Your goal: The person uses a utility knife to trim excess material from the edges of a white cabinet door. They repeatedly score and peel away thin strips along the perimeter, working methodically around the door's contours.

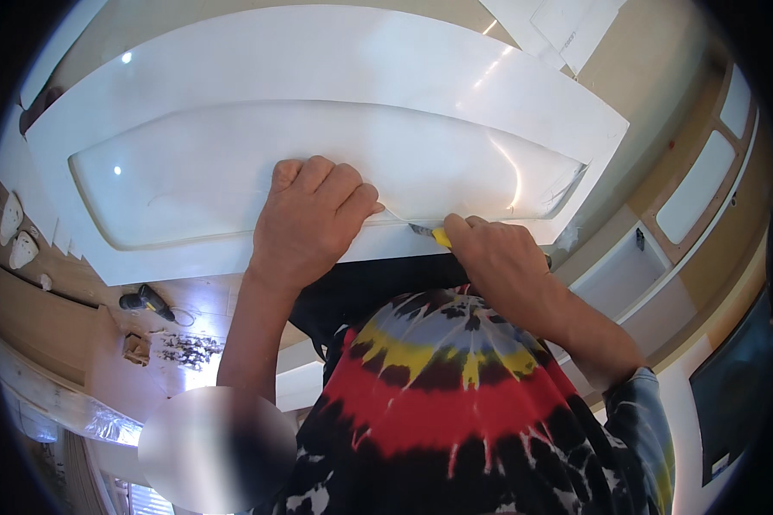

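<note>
A large white glossy panel (301, 51) with a recessed, framed middle lies across in front of me. My right hand (498, 253) grips a yellow utility knife (441, 237), its dark blade pointing left at the near edge of the recess. My left hand (309, 219) is closed over the same edge, just left of the blade. From its fingertips a thin pale strip (393, 212) runs toward the knife; the part inside the fingers is hidden.
A cordless drill (149, 300) lies on the floor at the left, beyond a wooden cabinet piece (47, 330). White slippers (21, 245) sit at the far left. Cabinet frames with white panels (700, 189) stand at the right. White sheets (567, 30) lie at the back.
</note>
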Motion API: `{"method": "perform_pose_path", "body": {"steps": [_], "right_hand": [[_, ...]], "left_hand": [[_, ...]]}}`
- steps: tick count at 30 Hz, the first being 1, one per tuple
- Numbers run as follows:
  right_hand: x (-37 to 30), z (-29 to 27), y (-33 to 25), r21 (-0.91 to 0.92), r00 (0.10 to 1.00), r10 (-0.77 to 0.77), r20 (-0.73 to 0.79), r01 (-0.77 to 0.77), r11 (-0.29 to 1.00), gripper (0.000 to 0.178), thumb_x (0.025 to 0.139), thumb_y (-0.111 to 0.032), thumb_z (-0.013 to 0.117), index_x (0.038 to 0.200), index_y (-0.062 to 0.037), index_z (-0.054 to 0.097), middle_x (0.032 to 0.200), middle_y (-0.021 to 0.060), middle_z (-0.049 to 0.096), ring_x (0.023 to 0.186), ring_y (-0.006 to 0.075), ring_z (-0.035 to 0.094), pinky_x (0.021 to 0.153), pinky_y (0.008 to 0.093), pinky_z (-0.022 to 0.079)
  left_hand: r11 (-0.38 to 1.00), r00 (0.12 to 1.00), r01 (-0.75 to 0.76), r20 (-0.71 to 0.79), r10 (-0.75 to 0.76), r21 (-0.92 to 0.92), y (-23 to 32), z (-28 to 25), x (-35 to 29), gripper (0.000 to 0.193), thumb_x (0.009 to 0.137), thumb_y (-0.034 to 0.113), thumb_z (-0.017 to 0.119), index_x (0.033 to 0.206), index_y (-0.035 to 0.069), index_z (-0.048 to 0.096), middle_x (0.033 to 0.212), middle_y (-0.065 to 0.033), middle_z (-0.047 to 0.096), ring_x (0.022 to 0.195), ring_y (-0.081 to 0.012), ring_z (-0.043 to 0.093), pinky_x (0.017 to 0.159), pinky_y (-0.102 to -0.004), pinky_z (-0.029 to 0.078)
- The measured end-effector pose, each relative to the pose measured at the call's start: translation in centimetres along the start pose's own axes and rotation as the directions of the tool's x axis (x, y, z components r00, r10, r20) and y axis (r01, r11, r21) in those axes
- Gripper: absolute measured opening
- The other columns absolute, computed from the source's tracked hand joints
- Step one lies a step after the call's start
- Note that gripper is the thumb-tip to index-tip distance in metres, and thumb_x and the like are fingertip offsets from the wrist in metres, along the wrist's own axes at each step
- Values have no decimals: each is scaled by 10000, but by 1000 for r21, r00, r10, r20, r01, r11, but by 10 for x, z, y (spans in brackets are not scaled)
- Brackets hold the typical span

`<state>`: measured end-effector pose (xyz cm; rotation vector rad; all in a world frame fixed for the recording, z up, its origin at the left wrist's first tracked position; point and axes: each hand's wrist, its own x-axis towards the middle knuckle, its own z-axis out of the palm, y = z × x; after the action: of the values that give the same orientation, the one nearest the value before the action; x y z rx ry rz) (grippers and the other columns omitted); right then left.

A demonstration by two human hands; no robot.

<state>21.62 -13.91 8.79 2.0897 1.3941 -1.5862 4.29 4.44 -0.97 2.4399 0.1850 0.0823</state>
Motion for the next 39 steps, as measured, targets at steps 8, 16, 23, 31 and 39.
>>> {"method": "perform_pose_path", "body": {"steps": [8, 16, 23, 31, 39], "right_hand": [[7, 3, -4, -27, 999, 21, 28, -21, 999, 153, 884, 29, 645, 997, 18, 542, 902, 222, 701, 829, 405, 744, 712, 468, 596], [0, 6, 3, -37, 1000, -8, -25, 8, 999, 182, 866, 22, 680, 991, -3, 550, 880, 201, 703, 840, 363, 757, 725, 440, 609], [4, 13, 12, -36, 998, -44, -39, 43, 998, 175, 864, 19, 679, 984, 0, 553, 840, 183, 695, 801, 354, 753, 699, 426, 610], [0, 22, 9, -33, 980, -63, -190, 58, 998, 116, 946, -76, 654, 978, -12, 562, 809, 162, 701, 748, 337, 748, 672, 416, 606], [0, 21, 12, -15, 973, -84, -216, 83, 996, 180, 1048, -189, 619, 987, -31, 562, 769, 160, 702, 728, 342, 742, 652, 423, 592]], "left_hand": [[1000, 1000, -3, 24, 3, 23, 4, 1, 0, 157, 889, 273, 771, 934, 154, 682, 925, 4, 563, 954, -205, 570, 899, -402, 428], [999, 1000, -12, 21, 11, 38, 5, 0, -1, 156, 888, 252, 766, 957, 141, 681, 960, -5, 579, 976, -219, 582, 924, -408, 433], [988, 990, 104, 104, -92, -117, 24, -12, -3, 209, 896, 131, 776, 1100, 108, 737, 1020, -28, 629, 982, -262, 593, 916, -443, 427], [993, 979, 66, 200, -45, -98, 44, 7, 12, 128, 895, 58, 712, 1010, 103, 747, 1000, -30, 625, 967, -256, 595, 894, -426, 422], [998, 956, 27, 293, -9, -57, 46, 2, 21, 154, 870, 26, 663, 987, 92, 738, 956, -54, 600, 987, -263, 583, 893, -422, 428]]}}
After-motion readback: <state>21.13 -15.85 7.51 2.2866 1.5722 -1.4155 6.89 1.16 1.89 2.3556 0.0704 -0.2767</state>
